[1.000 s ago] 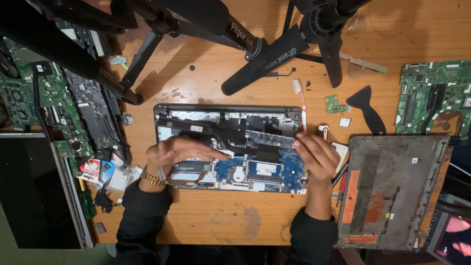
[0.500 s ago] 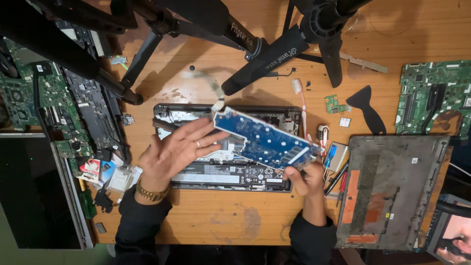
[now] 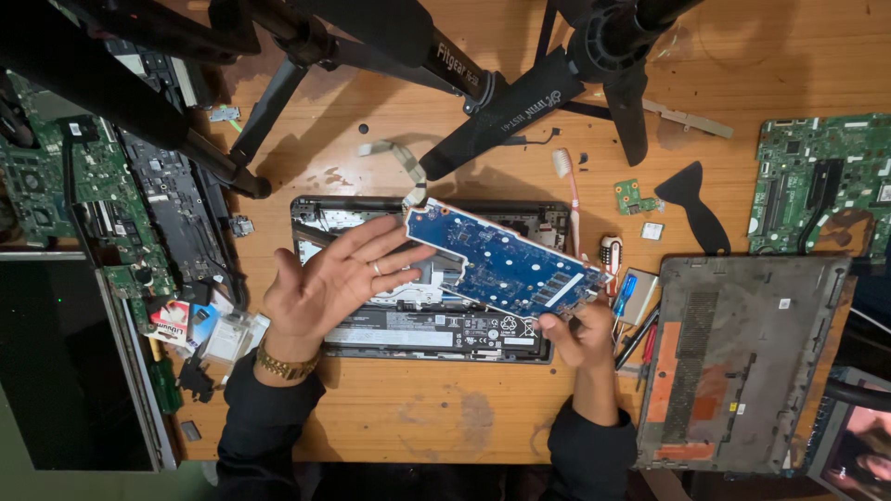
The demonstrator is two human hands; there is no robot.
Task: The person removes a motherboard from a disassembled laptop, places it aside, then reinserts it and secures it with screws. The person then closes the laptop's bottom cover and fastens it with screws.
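An opened laptop base (image 3: 316, 215) lies on the wooden table (image 3: 445, 417), its black battery (image 3: 436, 330) along the near side. My right hand (image 3: 580, 336) pinches the near right corner of a blue circuit board (image 3: 497, 260) and holds it tilted up above the base. A pale ribbon cable (image 3: 394, 156) trails from the board's far left corner. My left hand (image 3: 334, 278) hovers flat over the base with fingers spread, fingertips close to the board's left edge, holding nothing.
Black tripod legs (image 3: 520, 102) cross the far side. A grey laptop bottom cover (image 3: 733, 357) lies at right, with a green board (image 3: 817, 181) beyond it. Screwdrivers (image 3: 636, 320), a toothbrush (image 3: 568, 190) and a black pry tool (image 3: 691, 209) sit nearby. More boards (image 3: 83, 204) and a dark screen panel (image 3: 60, 362) lie at left.
The blue board was lying in the laptop base; my right hand has lifted it up and tilted it. My left hand came off the base and opened flat.
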